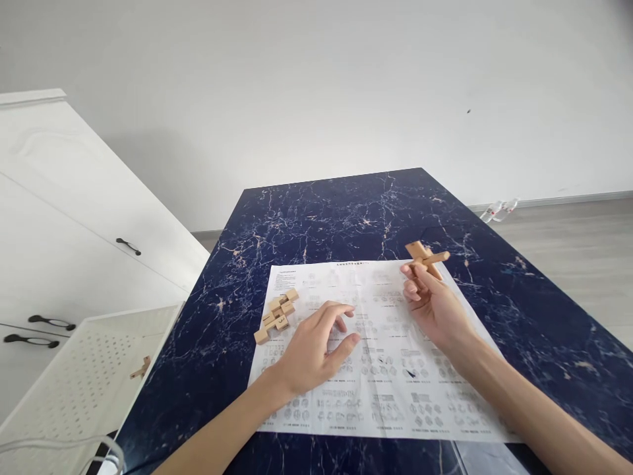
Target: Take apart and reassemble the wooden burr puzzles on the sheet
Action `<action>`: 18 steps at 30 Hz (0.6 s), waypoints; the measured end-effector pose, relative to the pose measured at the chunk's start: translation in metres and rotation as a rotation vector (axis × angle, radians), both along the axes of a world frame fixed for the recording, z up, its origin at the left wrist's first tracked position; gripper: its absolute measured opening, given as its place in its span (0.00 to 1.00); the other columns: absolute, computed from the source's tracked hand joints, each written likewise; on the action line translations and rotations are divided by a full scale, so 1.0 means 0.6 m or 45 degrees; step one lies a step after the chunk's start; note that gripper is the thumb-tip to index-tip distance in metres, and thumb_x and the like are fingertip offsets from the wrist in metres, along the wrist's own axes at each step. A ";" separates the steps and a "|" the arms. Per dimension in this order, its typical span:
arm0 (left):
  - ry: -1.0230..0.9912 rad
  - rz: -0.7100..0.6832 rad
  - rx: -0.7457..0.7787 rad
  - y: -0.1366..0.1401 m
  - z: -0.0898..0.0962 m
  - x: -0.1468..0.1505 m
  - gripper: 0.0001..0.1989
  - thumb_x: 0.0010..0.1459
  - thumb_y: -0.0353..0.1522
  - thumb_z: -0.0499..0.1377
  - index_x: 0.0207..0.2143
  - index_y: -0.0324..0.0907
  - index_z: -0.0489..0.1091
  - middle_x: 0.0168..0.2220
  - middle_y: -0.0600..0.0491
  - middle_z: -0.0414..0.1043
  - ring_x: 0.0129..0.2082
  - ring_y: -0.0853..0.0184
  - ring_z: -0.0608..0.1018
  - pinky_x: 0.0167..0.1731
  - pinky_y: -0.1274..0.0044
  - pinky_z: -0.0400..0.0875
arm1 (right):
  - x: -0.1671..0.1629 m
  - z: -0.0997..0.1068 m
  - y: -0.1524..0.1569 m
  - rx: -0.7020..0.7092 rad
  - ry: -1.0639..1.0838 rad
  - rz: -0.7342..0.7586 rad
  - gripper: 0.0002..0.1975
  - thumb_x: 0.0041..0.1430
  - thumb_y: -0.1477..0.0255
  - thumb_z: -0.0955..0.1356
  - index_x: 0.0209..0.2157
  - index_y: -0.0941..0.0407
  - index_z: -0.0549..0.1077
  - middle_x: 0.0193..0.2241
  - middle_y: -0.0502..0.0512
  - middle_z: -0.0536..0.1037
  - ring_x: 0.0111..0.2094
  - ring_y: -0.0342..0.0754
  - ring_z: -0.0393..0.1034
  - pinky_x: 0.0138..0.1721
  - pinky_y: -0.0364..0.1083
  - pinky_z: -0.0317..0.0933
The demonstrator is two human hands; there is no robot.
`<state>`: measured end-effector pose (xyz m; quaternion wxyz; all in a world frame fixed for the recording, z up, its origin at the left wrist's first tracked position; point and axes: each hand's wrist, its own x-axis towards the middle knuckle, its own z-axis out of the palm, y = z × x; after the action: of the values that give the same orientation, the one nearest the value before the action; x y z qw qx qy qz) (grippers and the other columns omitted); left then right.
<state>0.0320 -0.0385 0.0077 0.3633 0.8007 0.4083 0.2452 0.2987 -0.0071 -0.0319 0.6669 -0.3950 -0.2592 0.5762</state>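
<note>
A wooden interlocking puzzle (426, 256), a cross of light-brown bars, is pinched in the fingers of my right hand (438, 310) above the sheet's right edge. My left hand (314, 346) hovers over or rests on the paper, thumb and fingers apart, with nothing in it. Just left of that hand, a jointed chain of small wooden blocks (277, 316) lies slantwise on the sheet; a few blocks bear dark marks. Beneath both hands spreads a creased white instruction sheet (341, 409) printed with rows of small diagrams, too small to read.
The sheet lies on a dark blue marbled table (316, 218). Left of it stand a white perforated surface (93, 356) with another small wooden piece (141, 367), a white cable (99, 441) and a white cabinet (69, 178). Clear bottles (499, 210) are on the floor at right.
</note>
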 end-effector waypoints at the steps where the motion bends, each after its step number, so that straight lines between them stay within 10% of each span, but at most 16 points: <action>1: 0.019 -0.010 0.016 0.000 0.000 0.000 0.17 0.74 0.43 0.57 0.59 0.46 0.69 0.50 0.48 0.77 0.42 0.60 0.79 0.39 0.69 0.75 | 0.005 -0.003 0.002 0.004 -0.006 -0.046 0.16 0.60 0.61 0.79 0.40 0.50 0.72 0.39 0.48 0.78 0.24 0.38 0.64 0.22 0.40 0.67; 6: 0.024 -0.073 0.083 -0.001 0.001 0.002 0.14 0.75 0.39 0.56 0.57 0.45 0.70 0.51 0.47 0.77 0.43 0.61 0.80 0.43 0.68 0.75 | -0.003 0.009 -0.005 -0.076 -0.024 -0.048 0.18 0.60 0.57 0.79 0.39 0.52 0.72 0.38 0.51 0.79 0.23 0.39 0.64 0.19 0.41 0.63; 11: 0.081 -0.057 0.366 0.002 0.001 0.001 0.10 0.73 0.33 0.56 0.52 0.45 0.73 0.48 0.47 0.80 0.46 0.56 0.80 0.50 0.63 0.71 | -0.050 0.038 -0.034 -0.019 -0.351 0.375 0.19 0.66 0.53 0.74 0.36 0.54 0.72 0.29 0.49 0.75 0.22 0.40 0.63 0.22 0.43 0.58; 18: 0.435 0.422 0.766 0.043 -0.009 -0.035 0.20 0.70 0.42 0.61 0.58 0.42 0.70 0.58 0.38 0.71 0.59 0.44 0.72 0.59 0.54 0.64 | -0.069 0.037 -0.048 0.101 -0.832 0.707 0.20 0.72 0.51 0.68 0.39 0.54 0.71 0.26 0.50 0.76 0.24 0.44 0.67 0.30 0.47 0.62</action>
<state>0.0108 -0.0129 0.0023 -0.0057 0.8240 0.4967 0.2724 0.2574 -0.0362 -0.0098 0.3842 -0.4460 -0.5753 0.5679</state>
